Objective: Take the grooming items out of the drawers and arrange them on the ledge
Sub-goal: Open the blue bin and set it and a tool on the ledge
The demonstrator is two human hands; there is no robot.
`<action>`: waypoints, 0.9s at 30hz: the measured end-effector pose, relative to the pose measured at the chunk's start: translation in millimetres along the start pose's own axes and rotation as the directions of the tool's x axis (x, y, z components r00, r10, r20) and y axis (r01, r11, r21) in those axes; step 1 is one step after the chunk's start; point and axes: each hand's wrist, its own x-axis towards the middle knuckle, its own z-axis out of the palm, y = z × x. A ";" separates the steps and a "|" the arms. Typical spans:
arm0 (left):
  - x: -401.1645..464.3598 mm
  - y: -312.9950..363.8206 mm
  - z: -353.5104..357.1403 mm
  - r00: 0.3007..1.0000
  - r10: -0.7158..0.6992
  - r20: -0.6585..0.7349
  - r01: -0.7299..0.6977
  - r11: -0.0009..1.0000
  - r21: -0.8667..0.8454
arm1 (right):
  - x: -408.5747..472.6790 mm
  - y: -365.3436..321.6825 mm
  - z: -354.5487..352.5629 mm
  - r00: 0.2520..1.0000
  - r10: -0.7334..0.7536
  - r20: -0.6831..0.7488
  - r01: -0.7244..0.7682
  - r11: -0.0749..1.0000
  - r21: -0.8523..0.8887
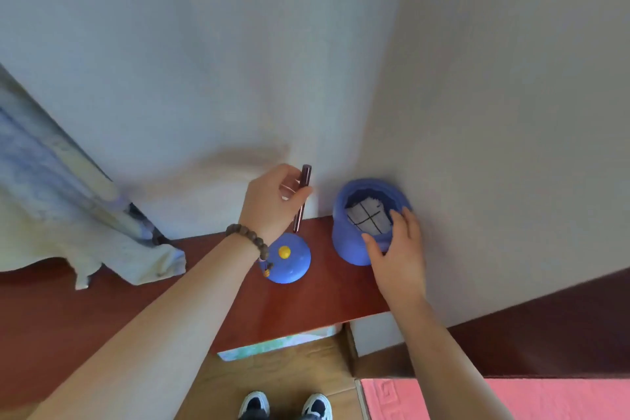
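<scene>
Standing on the red-brown ledge (306, 303): blue jar (354, 242), open, white divided insert inside; blue lid (289, 261) with yellow knob, just beside it. Left hand (272, 201), fingers clamped on a dark slim tube (302, 198), holds it upright over the ledge, apparently not yet set down. Right hand (399, 249), fingers apart, steadies the jar's rim. Drawers unseen; remaining items unknown. Pale walls meet in a corner; curtain (68, 198) at left; wood floor, pink mat (545, 399) below.

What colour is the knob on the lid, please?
Yellow knob on the blue lid, head view.
</scene>
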 end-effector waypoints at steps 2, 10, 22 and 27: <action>-18.6 -18.0 -23.4 0.997 -0.060 -0.041 0.061 0.998 0.034 | 1.6 -14.9 6.6 0.997 -0.082 -0.001 0.082 0.997 0.001; -93.4 -119.6 -104.0 0.924 -0.348 -0.160 0.383 0.857 0.345 | -25.5 -82.8 57.3 0.950 -0.270 0.153 0.271 0.963 0.019; -121.8 -197.4 -137.8 0.809 -0.566 -0.157 0.571 0.696 0.436 | -82.0 -136.2 133.6 0.899 -0.277 0.340 0.296 0.955 -0.003; -124.0 -212.6 -133.7 0.822 -0.557 -0.118 0.543 0.705 0.457 | -88.2 -131.1 142.9 0.909 -0.245 0.338 0.258 0.966 0.006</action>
